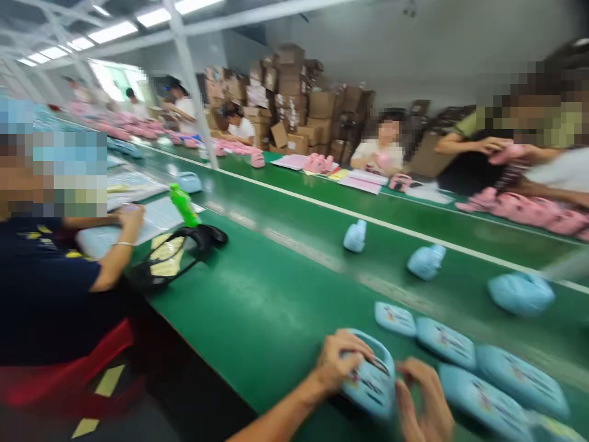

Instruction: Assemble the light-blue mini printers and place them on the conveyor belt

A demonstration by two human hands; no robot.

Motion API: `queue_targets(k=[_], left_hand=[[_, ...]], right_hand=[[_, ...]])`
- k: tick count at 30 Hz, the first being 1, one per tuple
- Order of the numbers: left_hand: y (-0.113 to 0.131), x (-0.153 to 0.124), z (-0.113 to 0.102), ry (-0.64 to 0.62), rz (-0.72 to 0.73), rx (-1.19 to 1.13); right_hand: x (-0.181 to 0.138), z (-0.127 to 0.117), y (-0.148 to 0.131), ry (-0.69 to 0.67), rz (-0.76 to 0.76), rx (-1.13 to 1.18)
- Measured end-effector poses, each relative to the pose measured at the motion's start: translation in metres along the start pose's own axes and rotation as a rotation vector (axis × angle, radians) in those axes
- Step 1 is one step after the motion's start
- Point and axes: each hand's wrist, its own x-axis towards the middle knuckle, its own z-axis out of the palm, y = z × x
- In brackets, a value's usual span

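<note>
A light blue plastic case (373,383) with a printed front lies on the green bench at the bottom of the view. My left hand (338,361) is curled over its upper left edge and grips it. Fingers bent, my right hand (426,399) rests against the case's right side. To the right lies a row of several matching light blue cases (446,342), flat on the bench.
Three light blue items (355,236) ride the green conveyor belt (294,276) beyond. A person in dark blue sits at left by a black bag (170,261) and a green bottle (183,204). Workers across the belt handle pink cases (529,209). Cardboard boxes (299,98) are stacked behind.
</note>
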Motion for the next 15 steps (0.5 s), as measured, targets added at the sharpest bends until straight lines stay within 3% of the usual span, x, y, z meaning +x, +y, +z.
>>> queue_targets(k=[2,3,5,6,8,11,15], left_hand=[[0.008,-0.004,-0.017,0.027,0.154,0.084],[0.009,-0.004,-0.026,0.06,0.244,0.125],[0.008,-0.002,-0.038,0.179,0.392,0.179],[0.006,-0.001,-0.041,0.239,0.425,0.2],[0.002,0.001,-0.04,0.348,0.383,0.137],[-0.002,0.005,-0.031,0.471,0.204,-0.008],[-0.002,0.005,-0.022,0.57,0.033,0.052]], right_hand=[[0.002,0.0,-0.004,-0.009,0.297,0.214],[0.005,0.005,-0.006,-0.102,0.382,0.374],[0.017,0.019,-0.009,-0.343,0.464,0.643],[0.024,0.026,-0.01,-0.369,0.478,0.72],[0.037,0.038,-0.008,-0.355,0.451,0.79],[0.05,0.041,-0.002,-0.388,0.35,0.77],[0.057,0.034,0.002,-0.487,0.234,0.758]])
